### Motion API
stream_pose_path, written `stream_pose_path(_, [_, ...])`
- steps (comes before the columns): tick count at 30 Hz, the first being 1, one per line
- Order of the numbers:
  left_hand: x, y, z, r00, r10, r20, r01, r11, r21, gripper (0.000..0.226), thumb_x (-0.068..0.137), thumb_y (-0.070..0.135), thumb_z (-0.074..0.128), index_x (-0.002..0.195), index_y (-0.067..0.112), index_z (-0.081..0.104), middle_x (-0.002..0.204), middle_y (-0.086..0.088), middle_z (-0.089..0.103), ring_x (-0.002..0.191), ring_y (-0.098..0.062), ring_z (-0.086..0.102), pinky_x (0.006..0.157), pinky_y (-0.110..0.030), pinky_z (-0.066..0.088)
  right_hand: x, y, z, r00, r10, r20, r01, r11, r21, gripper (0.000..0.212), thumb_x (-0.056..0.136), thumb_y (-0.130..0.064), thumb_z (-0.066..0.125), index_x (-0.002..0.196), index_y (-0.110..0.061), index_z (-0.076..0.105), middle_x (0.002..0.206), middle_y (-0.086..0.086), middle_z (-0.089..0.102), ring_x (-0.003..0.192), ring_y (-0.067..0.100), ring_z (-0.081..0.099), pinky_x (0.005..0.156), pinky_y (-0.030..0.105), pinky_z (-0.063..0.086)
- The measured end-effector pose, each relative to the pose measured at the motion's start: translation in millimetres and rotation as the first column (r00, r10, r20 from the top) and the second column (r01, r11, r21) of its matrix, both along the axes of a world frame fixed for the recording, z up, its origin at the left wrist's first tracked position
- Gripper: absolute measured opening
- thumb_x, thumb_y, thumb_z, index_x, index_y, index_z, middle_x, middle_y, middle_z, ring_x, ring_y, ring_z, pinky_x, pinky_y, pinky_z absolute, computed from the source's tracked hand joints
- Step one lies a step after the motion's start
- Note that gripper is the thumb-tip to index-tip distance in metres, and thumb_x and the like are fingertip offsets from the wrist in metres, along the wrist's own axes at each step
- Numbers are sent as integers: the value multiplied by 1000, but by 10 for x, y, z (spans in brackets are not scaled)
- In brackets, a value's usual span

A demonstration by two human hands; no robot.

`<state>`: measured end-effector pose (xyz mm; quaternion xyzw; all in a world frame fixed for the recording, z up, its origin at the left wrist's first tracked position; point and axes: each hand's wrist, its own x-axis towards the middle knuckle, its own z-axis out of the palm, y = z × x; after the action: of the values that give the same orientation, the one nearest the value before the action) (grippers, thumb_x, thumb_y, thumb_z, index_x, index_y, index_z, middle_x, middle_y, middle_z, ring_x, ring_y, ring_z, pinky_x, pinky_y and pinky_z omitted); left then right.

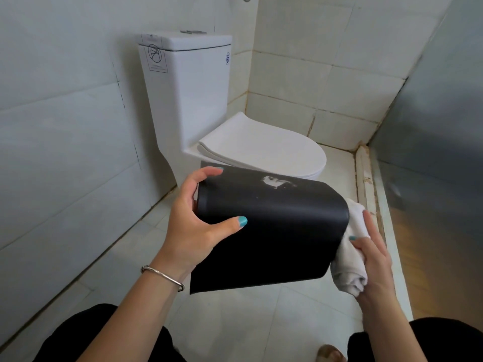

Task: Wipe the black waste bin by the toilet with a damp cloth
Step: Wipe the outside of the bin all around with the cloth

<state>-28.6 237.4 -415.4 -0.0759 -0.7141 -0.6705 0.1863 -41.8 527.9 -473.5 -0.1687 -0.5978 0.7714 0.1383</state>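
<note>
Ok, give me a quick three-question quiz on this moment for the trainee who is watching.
1. True or false: the black waste bin stands upright on the floor.
2. Which hand holds the white cloth? A) left hand B) right hand C) neither
3. Fill in: a whitish smear shows on the bin's upper side, on the side towards the ____.

Key:
1. False. The bin is lifted and turned on its side; the left hand grips its end, thumb on the near face.
2. B. The right hand grips the bunched cloth against the bin's other end.
3. Toilet, whose lid is closed.
</note>
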Motion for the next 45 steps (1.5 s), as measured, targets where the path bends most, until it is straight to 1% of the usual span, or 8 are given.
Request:
stream_pose_path(5, [25, 45, 22, 990, -138, 14, 136, 985, 105, 94, 73, 10, 78, 145, 41, 26, 143, 13, 47, 126, -2, 50, 94, -17, 48, 72, 148, 53, 993, 116, -7, -116, 993, -8, 61, 73, -22, 49, 129, -42, 56, 115, 9, 62, 90, 27, 64, 70, 34, 52])
stream_pose_path(8, [18, 115, 22, 966, -221, 132, 155, 908, 390, 55, 94, 28, 54, 145, 35, 33, 133, 16, 57, 120, 0, 55, 96, -19, 47, 100, 276, 74, 985, 122, -122, -126, 992, -26, 47, 97, -10, 38, 126, -43, 56, 127, 2, 62, 90, 15, 72, 69, 29, 61])
stream_pose_path(12, [-64, 30, 53, 954, -182, 237, 87, 928, 362, 45, 96, 11, 48, 136, 31, 48, 123, 11, 65, 112, -7, 62, 92, -24, 47, 112, 359, 79, 974, 185, -128, -194, 979, -67, 60, 94, -27, 55, 150, -24, 34, 146, 12, 45, 86, 10, 73, 67, 25, 60])
stream_pose_path(18, [-16, 38, 42, 859, -292, 420, 102, 902, 418, 27, 86, 6, 61, 113, 12, 65, 108, -10, 71, 106, -28, 65, 80, -31, 53, 96, 423, 57, 973, 195, -121, -193, 981, 28, 50, 102, -7, 24, 135, -36, 48, 148, 10, 44, 89, 10, 72, 71, 25, 59])
stream_pose_path(23, [8, 116, 6, 863, -226, 452, 94, 951, 296, 54, 61, 31, 80, 113, 23, 64, 107, 0, 71, 106, -22, 65, 89, -39, 56, 86, 403, 2, 983, 142, -120, -146, 989, -33, 57, 101, -4, 25, 125, -41, 61, 138, 2, 54, 93, 12, 72, 73, 27, 60])
stream_pose_path(32, [62, 211, -24, 969, -91, 228, 71, 993, 96, 41, 71, 0, 78, 102, 24, 67, 94, 9, 74, 91, -10, 69, 74, -23, 57, 76, 315, 293, 917, -233, -324, 278, 955, 101, 59, 83, 0, 50, 127, -36, 63, 133, 6, 60, 107, 24, 59, 85, 33, 50])
stream_pose_path(38, [72, 275, -87, 975, -88, 203, 65, 991, 115, 40, 72, -4, 76, 96, 25, 67, 90, 10, 75, 88, -10, 70, 68, -17, 53, -78, -81, 639, 895, -204, -398, 355, 864, 357, 61, 76, 2, 57, 125, -34, 64, 101, -31, 68, 90, -3, 63, 81, 25, 52])
stream_pose_path(45, [136, 430, -201, 941, -185, 285, 175, 983, 58, 45, 77, -3, 73, 103, 29, 57, 102, 5, 70, 94, -8, 67, 86, -29, 55, -4, -393, 547, 920, -94, -381, 255, 882, 397, 58, 70, -6, 57, 111, -46, 65, 107, -13, 69, 80, -4, 62, 64, 9, 48])
